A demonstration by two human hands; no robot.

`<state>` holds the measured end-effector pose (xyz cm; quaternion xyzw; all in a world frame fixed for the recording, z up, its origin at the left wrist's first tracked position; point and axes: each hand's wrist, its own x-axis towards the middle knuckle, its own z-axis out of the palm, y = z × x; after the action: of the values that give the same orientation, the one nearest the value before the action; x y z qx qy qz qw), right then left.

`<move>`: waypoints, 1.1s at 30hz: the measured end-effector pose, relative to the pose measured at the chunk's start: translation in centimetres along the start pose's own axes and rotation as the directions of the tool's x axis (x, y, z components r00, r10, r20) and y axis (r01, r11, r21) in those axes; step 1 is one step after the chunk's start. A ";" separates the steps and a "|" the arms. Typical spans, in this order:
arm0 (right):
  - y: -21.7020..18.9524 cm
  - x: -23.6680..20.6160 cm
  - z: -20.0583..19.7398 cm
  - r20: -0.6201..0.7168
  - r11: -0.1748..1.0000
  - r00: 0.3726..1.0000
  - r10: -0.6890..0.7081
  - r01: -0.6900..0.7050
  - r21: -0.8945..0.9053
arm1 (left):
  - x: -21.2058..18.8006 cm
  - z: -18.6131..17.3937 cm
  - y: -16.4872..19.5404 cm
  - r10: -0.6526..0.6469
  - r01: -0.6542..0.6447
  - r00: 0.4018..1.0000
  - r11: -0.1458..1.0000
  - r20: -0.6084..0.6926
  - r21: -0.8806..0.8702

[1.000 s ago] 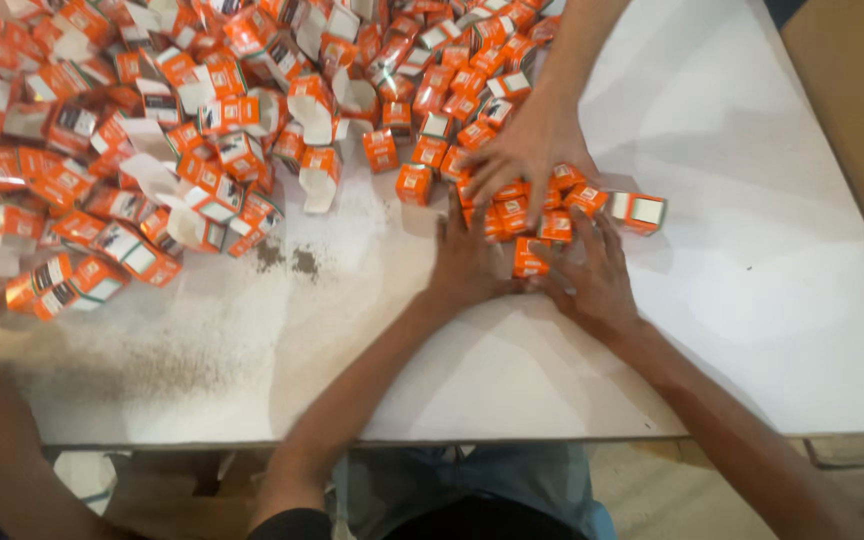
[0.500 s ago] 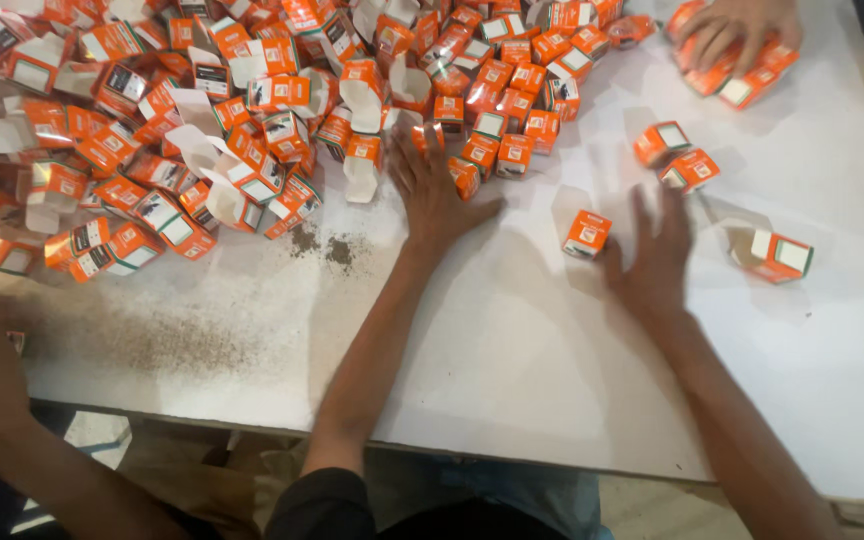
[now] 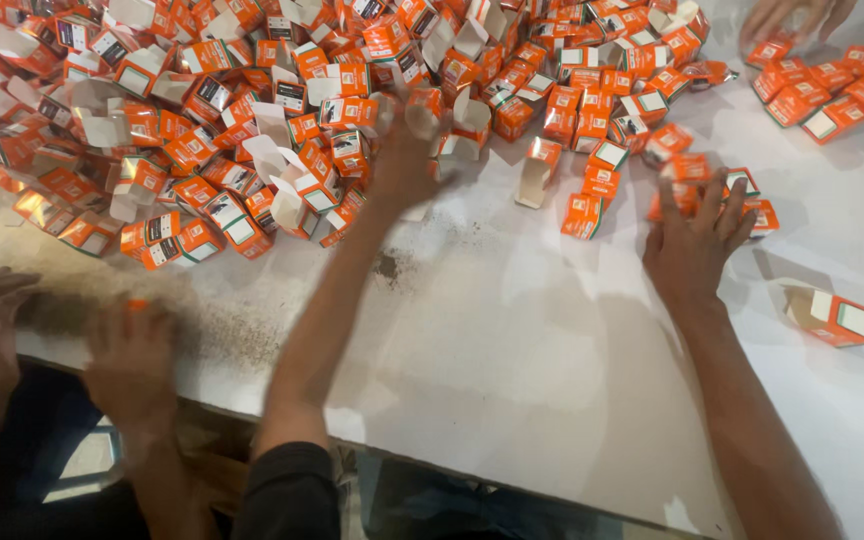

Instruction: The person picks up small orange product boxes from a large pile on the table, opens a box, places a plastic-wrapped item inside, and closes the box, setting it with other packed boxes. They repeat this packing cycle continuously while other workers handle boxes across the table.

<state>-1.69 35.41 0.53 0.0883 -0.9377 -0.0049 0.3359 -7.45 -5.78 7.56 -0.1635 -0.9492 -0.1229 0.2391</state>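
A big heap of small orange and white cartons, many with their flaps open, covers the far left of the white table. My left hand reaches into the near edge of that heap; it is blurred, so its grip is unclear. To the right, my right hand lies palm down with fingers spread, fingertips on a few loose orange cartons. A single carton lies on its side just right of that hand.
Another person's two hands work at the table's near left edge, blurred. A third person's hand rests on a smaller group of cartons at the far right. Dark specks mark the tabletop.
My left hand has moved from the small cluster on the right up into the big heap. My right hand has spread flat and slid onto a few loose cartons. The other person's hand withdrew to the far right.
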 end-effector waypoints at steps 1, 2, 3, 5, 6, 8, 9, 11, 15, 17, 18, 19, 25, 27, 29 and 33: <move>-0.4 0.4 0.0 -0.007 0.994 1.000 -0.028 0.029 0.105 | 0.2 -2.0 -2.9 -0.078 0.062 0.995 0.976 0.069 0.208; -1.4 0.6 0.0 -0.025 0.976 0.998 -0.057 0.061 0.207 | -0.3 -3.8 -5.7 -0.058 0.058 0.998 0.996 -0.003 -0.075; -2.8 1.0 -0.1 -0.041 0.947 0.995 -0.087 0.096 0.308 | -0.4 -5.3 -8.1 -0.066 0.066 0.998 0.990 -0.001 0.129; -6.8 1.3 -0.3 -0.015 0.883 0.979 -0.205 0.192 0.429 | -1.3 -7.2 -11.5 -0.192 0.156 0.978 0.935 0.083 0.319; -8.9 1.1 -0.3 0.009 0.838 0.966 -0.259 0.220 0.500 | -1.7 -7.8 -12.4 -0.306 0.247 0.940 0.915 0.148 0.320; -12.2 1.1 -0.3 0.022 0.786 0.934 -0.356 0.286 0.548 | -2.2 -8.7 -13.7 -0.237 0.205 0.968 0.934 0.077 0.293; -13.4 0.7 -0.1 0.029 0.784 0.916 -0.401 0.327 0.527 | -2.5 -9.0 -14.1 -0.207 0.189 0.978 0.942 0.036 0.278; -14.0 0.8 0.6 0.095 0.823 0.896 -0.433 0.350 0.447 | -2.6 -9.9 -14.5 -0.303 0.277 0.953 0.902 0.030 0.330; -9.8 2.0 2.2 0.150 0.943 0.945 -0.291 0.257 0.214 | -2.2 -11.2 -15.2 -0.367 0.366 0.930 0.914 -0.027 0.177; -7.0 2.4 2.2 0.137 0.942 0.966 -0.218 0.171 0.289 | -2.1 -11.1 -15.6 -0.272 0.270 0.962 0.939 -0.020 0.215; -6.3 2.2 2.0 0.101 0.939 0.972 -0.213 0.176 0.295 | -2.0 -10.9 -15.7 -0.221 0.218 0.975 0.947 -0.015 0.236; -5.7 2.1 1.5 0.057 0.938 0.977 -0.204 0.178 0.299 | -2.0 -10.8 -15.9 -0.192 0.189 0.981 0.952 -0.011 0.241; -16.1 2.2 -2.4 -0.037 0.729 0.929 -0.368 0.313 0.608 | -2.5 -11.1 -13.9 -0.186 0.166 0.962 0.980 0.199 0.114; -22.1 3.8 -3.1 -0.061 0.669 0.889 -0.454 0.386 0.635 | -3.4 -11.2 -11.2 -0.109 0.066 0.968 0.980 0.228 0.186; -26.6 6.4 -3.2 -0.109 0.630 0.862 -0.495 0.443 0.638 | -5.5 -10.2 -7.6 -0.160 0.041 0.905 0.955 0.395 0.292; -28.9 9.5 -2.4 0.012 0.727 0.862 -0.507 0.420 0.543 | -11.9 -7.5 -3.6 -0.033 -0.118 0.937 0.908 0.349 0.402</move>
<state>-2.70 5.47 6.41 0.4071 -0.8744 0.1590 0.2108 4.22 -14.36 7.56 -0.1488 -0.9767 0.1184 0.0996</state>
